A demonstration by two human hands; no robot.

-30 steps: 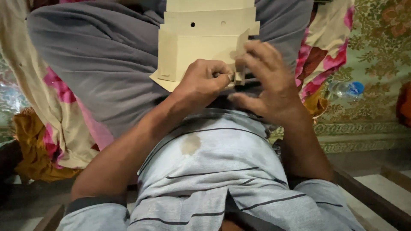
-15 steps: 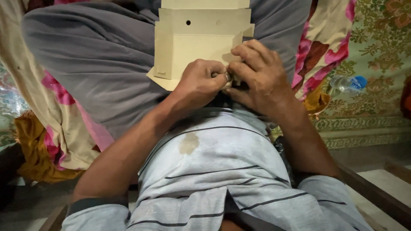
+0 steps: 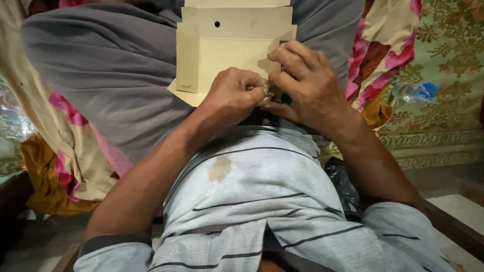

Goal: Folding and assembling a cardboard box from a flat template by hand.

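From the head camera we look straight down our own front: a grey striped shirt [image 3: 252, 211] with a brownish stain, and beyond it our lap in grey trousers [image 3: 116, 75].

On the lap lies a stack of tan cardboard pieces [image 3: 232, 50], flat, cut with steps and slots, the top one with a small round hole near its upper edge. Its near edge runs under our two hands.

Our left hand [image 3: 234, 95] is curled tight, fingers drawn together into a near fist, and it pinches a small object [image 3: 264, 95] at the near edge of the cardboard. Our right hand [image 3: 307, 85] meets it from the other side, fingers bent and closed down on the same small object, the index finger arched over the card's corner. The two hands touch each other. What the object is we cannot tell; only a dull, pale sliver shows between the fingertips.

As for progress, we judge the work to be in its middle: the cardboard is laid out and cut, the hands are busy at one spot on its near edge, and nothing visible shows a finished piece set aside.

Around us lies floral bedding [image 3: 383, 50] in pink and cream, with a patterned green carpet [image 3: 448, 116] to the right. A clear plastic bottle [image 3: 413, 92] with a blue label rests on its side there, well apart from the hands. A mustard cloth [image 3: 40, 176] bunches at the left.
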